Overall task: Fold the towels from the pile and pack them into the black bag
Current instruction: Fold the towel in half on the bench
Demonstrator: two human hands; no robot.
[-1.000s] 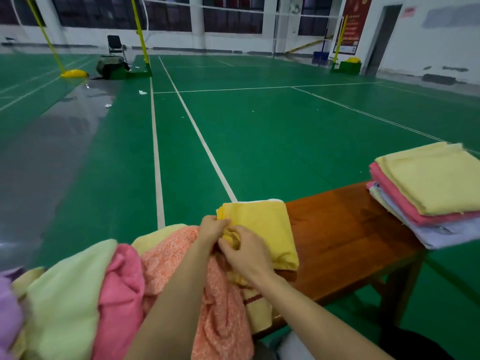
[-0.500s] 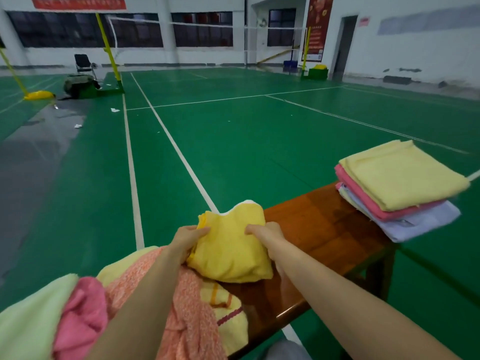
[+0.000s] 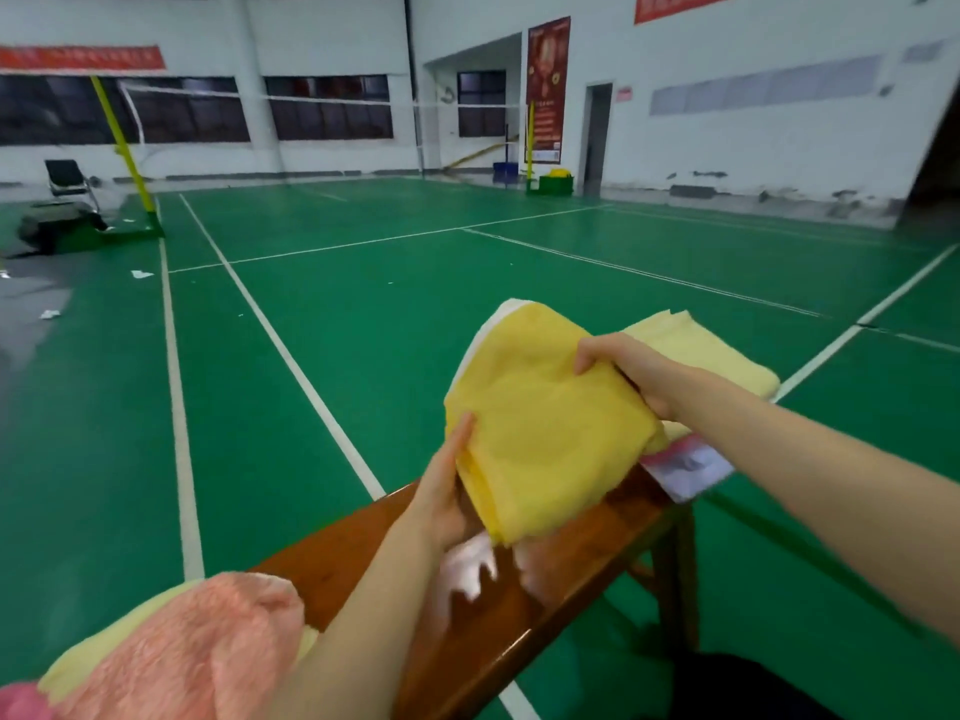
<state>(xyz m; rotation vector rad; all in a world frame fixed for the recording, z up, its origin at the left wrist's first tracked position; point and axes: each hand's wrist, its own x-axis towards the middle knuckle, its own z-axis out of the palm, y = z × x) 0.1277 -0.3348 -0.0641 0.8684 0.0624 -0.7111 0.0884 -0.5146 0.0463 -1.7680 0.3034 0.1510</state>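
Note:
A folded bright yellow towel (image 3: 540, 428) is held up in the air above the wooden bench (image 3: 545, 579). My left hand (image 3: 447, 491) grips its near left edge, thumb on top. My right hand (image 3: 628, 371) grips its far right edge. Behind it, at the bench's right end, lies the stack of folded towels (image 3: 701, 350), pale yellow on top with a pink and white corner showing below. The unfolded pile (image 3: 171, 662), with a peach towel on top, fills the lower left. No black bag is in view.
The bench stands on a green badminton court floor (image 3: 311, 304) with white lines. A net post (image 3: 122, 142) and a chair (image 3: 70, 181) stand far off at the left. A dark shape (image 3: 748, 688) sits at the bottom right edge.
Both hands have lifted the folded yellow towel off the bench and carried it right, toward the folded stack. My view has swung up and to the right.

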